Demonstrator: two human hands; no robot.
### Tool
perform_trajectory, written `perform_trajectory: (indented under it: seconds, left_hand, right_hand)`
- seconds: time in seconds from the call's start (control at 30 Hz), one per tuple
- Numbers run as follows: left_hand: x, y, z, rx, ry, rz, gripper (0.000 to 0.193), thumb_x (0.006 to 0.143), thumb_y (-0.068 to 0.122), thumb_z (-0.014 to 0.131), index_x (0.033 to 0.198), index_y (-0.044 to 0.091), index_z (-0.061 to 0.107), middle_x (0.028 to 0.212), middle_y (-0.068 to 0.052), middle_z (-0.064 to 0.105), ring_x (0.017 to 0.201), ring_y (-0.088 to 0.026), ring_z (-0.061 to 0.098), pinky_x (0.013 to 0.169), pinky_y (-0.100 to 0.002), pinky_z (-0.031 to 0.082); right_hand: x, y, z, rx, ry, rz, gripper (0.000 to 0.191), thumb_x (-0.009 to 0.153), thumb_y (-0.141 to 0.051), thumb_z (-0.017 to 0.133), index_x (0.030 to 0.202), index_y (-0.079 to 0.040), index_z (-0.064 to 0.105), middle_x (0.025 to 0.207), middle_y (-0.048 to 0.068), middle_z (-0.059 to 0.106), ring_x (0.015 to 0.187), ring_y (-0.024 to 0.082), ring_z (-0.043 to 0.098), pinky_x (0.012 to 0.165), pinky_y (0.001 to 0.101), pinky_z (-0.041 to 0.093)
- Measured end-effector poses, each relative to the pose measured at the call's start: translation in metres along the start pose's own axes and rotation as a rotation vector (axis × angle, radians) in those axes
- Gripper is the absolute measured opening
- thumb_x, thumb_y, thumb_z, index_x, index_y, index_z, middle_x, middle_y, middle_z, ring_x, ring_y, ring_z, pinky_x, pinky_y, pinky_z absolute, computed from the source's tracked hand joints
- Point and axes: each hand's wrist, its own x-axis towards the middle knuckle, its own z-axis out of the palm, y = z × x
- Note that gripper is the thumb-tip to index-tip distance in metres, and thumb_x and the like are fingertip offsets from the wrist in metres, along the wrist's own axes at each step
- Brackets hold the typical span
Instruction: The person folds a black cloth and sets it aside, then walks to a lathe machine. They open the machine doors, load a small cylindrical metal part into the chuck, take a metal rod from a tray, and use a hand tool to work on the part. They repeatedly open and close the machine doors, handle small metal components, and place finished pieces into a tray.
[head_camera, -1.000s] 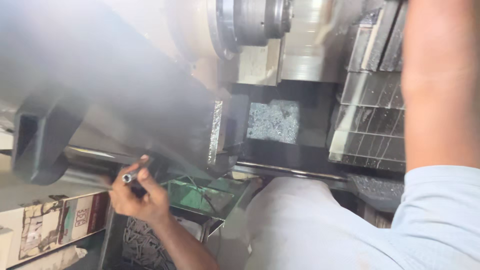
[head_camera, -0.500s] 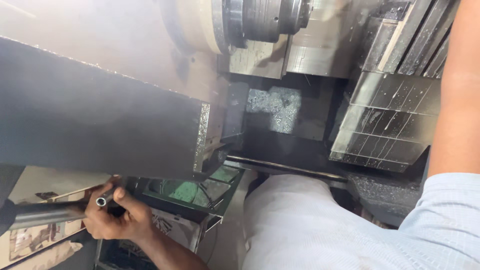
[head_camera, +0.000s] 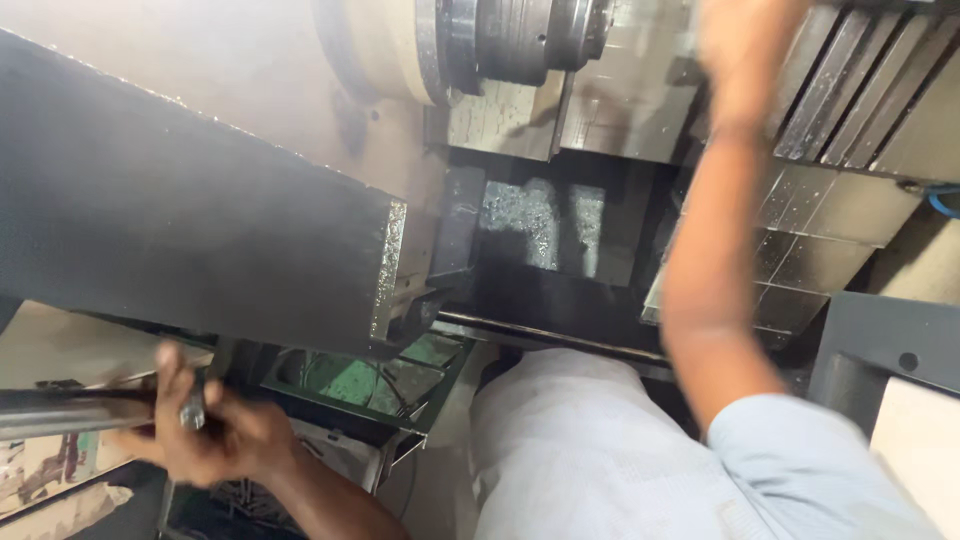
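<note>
Since half a second ago the right hand (head_camera: 745, 45) has been raised toward the chuck (head_camera: 520, 40); its grip cannot be told. Left hand (head_camera: 215, 435) remains clamped on a small metal rod (head_camera: 190, 410).

I noted an open gap beneath the chuck (head_camera: 525, 40), above the chip-strewn bed (head_camera: 540, 225). The dark sliding door (head_camera: 190, 230) blocked the left; ribbed way covers (head_camera: 850, 110) closed the right.
</note>
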Motion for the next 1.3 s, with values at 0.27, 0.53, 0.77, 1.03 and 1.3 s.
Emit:
perform_trajectory:
  seconds: [0.27, 0.53, 0.77, 1.03, 1.3]
  left_hand:
    - [-0.051, 0.093, 0.001, -0.384, -0.106, 0.219, 0.018, 0.100, 0.019, 0.070, 0.107, 0.002, 0.072, 0.106, -0.009, 0.074, 0.127, -0.028, 0.050, 0.097, -0.053, 0.056]
    - [-0.051, 0.166, 0.020, -0.627, -0.349, 0.184, 0.022, 0.093, 0.000, 0.078, 0.114, -0.002, 0.071, 0.113, -0.012, 0.075, 0.114, -0.031, 0.066, 0.095, -0.043, 0.059]
    - [-0.053, 0.182, 0.037, -0.843, -0.383, 0.160, 0.024, 0.092, -0.004, 0.076, 0.114, -0.005, 0.068, 0.112, -0.015, 0.073, 0.109, -0.032, 0.070, 0.094, -0.045, 0.058]
    - [-0.063, 0.211, 0.137, -0.748, -0.526, -0.018, 0.029, 0.097, 0.003, 0.071, 0.126, 0.001, 0.067, 0.119, -0.016, 0.070, 0.125, -0.035, 0.063, 0.111, -0.050, 0.048]
    - [-0.077, 0.215, 0.178, -1.025, -0.573, -0.087, 0.028, 0.098, 0.003, 0.066, 0.127, 0.003, 0.066, 0.125, -0.016, 0.071, 0.129, -0.033, 0.063, 0.115, -0.050, 0.047]
  right_hand:
    - [-0.064, -0.015, 0.059, 0.792, -0.042, 0.794, 0.016, 0.096, -0.011, 0.079, 0.105, 0.002, 0.076, 0.065, -0.007, 0.052, 0.045, 0.002, 0.034, 0.041, 0.0255, 0.025]
    - [-0.067, 0.031, 0.082, 0.569, 0.029, 0.406, 0.028, 0.101, -0.011, 0.082, 0.083, 0.004, 0.066, 0.067, -0.003, 0.050, 0.054, 0.007, 0.038, 0.046, 0.0298, 0.027]
    - [-0.054, 0.057, 0.070, 0.446, 0.139, 0.478, 0.029, 0.091, -0.012, 0.079, 0.077, 0.001, 0.056, 0.062, -0.002, 0.054, 0.052, 0.009, 0.047, 0.047, 0.0285, 0.035]
    - [-0.122, -0.058, -0.014, -0.037, -0.325, 0.087, 0.007, 0.091, -0.004, 0.077, 0.088, -0.001, 0.072, 0.061, 0.004, 0.058, 0.054, 0.010, 0.051, 0.051, 0.0299, 0.041]
    - [-0.140, -0.147, -0.033, 0.130, -0.575, 0.184, 0.010, 0.094, -0.008, 0.074, 0.094, 0.001, 0.070, 0.057, 0.002, 0.053, 0.052, 0.002, 0.046, 0.048, 0.0253, 0.039]
